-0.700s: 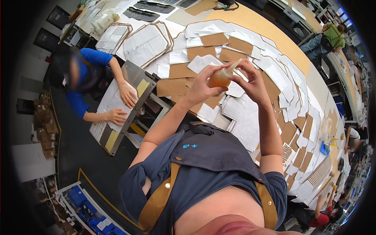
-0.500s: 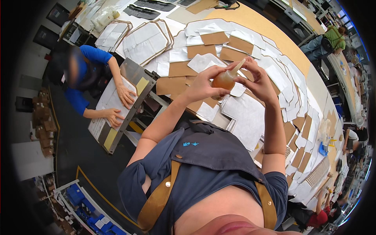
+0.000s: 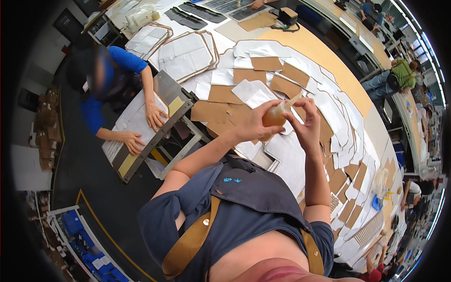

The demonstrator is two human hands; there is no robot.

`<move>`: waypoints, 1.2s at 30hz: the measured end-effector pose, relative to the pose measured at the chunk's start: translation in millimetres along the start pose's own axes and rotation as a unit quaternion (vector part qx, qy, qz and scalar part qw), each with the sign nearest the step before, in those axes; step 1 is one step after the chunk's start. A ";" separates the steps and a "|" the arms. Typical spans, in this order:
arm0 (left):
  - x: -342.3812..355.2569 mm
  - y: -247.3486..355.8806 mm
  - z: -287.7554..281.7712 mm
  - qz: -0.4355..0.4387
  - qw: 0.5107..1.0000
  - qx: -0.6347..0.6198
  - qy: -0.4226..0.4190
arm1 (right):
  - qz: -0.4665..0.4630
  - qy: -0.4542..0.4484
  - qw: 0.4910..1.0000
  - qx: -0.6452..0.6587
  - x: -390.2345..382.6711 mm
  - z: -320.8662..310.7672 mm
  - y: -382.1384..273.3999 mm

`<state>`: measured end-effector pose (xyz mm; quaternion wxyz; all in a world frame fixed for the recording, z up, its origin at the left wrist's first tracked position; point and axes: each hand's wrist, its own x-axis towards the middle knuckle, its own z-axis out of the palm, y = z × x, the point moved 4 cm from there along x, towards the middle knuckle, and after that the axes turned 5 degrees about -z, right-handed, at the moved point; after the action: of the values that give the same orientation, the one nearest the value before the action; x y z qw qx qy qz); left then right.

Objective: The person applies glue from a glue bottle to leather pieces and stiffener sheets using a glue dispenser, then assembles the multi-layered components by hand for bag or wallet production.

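The amber bottle (image 3: 272,118) was tilted just right of the frame's centre, its pale spout (image 3: 293,100) toward the upper right. Your left hand (image 3: 253,123) wrapped its body; your right hand's (image 3: 305,120) thumb and fingers closed around the spout's base. Beyond, white pieces (image 3: 253,93) and brown pieces (image 3: 227,94) covered much of the table (image 3: 305,40). At left, a co-worker's hands (image 3: 154,116) rested on a white sheet (image 3: 137,118).

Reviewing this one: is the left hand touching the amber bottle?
Touching. The head view shows the left hand against the amber bottle, its thumb overlapping the bottle's lower side.
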<state>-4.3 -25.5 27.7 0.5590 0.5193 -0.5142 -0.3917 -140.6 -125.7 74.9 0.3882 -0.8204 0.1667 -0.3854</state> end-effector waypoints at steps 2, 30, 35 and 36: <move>-1.7 3.5 1.4 0.005 1.000 0.024 0.013 | 0.009 -0.019 0.999 -0.046 0.6 -0.8 -10.1; -1.0 7.5 -6.1 0.140 0.951 0.208 0.181 | -0.083 -0.053 0.984 -0.146 13.1 14.5 -37.3; 2.0 18.1 -5.5 0.180 0.918 0.275 0.221 | -0.060 -0.057 0.983 -0.165 21.3 11.5 -33.2; 3.7 17.8 -5.9 0.177 0.921 0.269 0.220 | -0.058 -0.060 0.981 -0.178 23.4 11.3 -33.1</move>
<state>0.4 -25.3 46.2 0.5574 0.6237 -0.5480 -0.0092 -117.8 -112.1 107.5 0.2222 -0.9061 0.1610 -0.3220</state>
